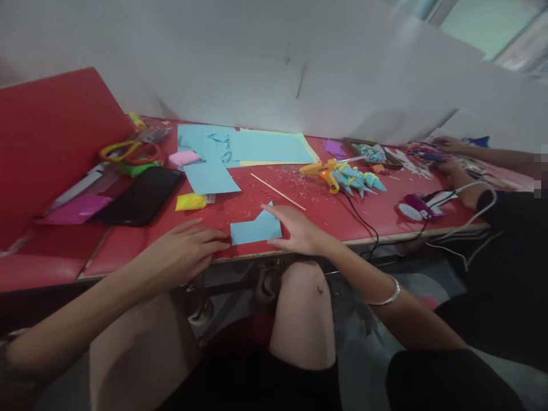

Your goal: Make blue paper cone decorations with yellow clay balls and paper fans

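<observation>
A light blue piece of paper [252,231] lies at the front edge of the red table, with a corner folded up at its right. My right hand [297,228] rests at the paper's right end, thumb and fingers apart around the folded corner. To the left, my left hand [192,248] has its fingers stretched out, fingertips close to the paper's left edge; whether they touch it I cannot tell. A thin wooden stick [278,191] lies just behind the paper. Further right is a yellow glue gun [323,173] with an orange light, beside blue folded paper cones [353,178].
Blue sheets [269,147] lie against the wall. At left are a black phone [141,197], scissors [128,153], a pink packet [77,209] and a yellow packet [191,201]. A co-worker's arms [460,171] reach over the right end. A black cable [363,220] crosses the front edge.
</observation>
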`<move>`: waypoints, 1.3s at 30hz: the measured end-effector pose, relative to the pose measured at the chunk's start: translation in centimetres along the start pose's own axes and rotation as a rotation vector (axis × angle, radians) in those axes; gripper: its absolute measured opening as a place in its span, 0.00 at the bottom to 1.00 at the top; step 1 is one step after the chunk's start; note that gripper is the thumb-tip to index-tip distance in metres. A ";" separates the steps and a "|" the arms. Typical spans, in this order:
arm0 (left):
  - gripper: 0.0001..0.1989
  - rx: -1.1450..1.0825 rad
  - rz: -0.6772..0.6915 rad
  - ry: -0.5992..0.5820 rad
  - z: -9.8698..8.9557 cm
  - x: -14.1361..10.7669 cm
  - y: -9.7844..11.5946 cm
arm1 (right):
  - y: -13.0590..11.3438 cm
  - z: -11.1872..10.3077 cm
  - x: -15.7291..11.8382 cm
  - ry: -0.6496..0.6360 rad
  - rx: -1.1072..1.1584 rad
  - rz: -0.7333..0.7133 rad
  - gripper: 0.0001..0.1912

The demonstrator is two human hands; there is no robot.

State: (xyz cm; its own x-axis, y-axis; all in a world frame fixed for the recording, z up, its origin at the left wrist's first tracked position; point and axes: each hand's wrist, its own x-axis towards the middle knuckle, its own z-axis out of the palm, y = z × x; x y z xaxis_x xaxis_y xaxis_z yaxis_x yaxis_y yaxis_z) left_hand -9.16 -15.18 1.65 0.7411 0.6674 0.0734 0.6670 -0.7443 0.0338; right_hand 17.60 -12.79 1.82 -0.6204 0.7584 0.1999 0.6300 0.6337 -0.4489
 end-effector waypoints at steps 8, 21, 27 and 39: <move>0.12 -0.053 -0.176 0.334 -0.7 2.1 0.0 | -0.8 0.0 2.2 -0.304 -0.016 0.111 0.31; 0.14 -0.128 -0.144 0.227 -0.6 6.8 1.3 | 1.5 -0.8 3.8 -0.133 -0.116 0.027 0.19; 0.17 -0.168 -0.152 0.017 1.0 8.3 2.3 | 3.9 -0.3 4.1 -0.024 0.303 0.184 0.18; 0.18 -0.069 -0.383 0.065 2.3 9.2 4.5 | 3.8 0.5 3.5 0.157 0.550 0.462 0.11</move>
State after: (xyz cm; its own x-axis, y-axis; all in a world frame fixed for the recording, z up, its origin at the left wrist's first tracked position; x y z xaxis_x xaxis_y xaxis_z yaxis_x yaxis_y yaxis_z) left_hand 0.81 -12.31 0.19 0.4312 0.8960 0.1057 0.8861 -0.4427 0.1374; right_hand 17.60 -7.78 0.34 -0.2480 0.9687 -0.0112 0.4597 0.1075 -0.8815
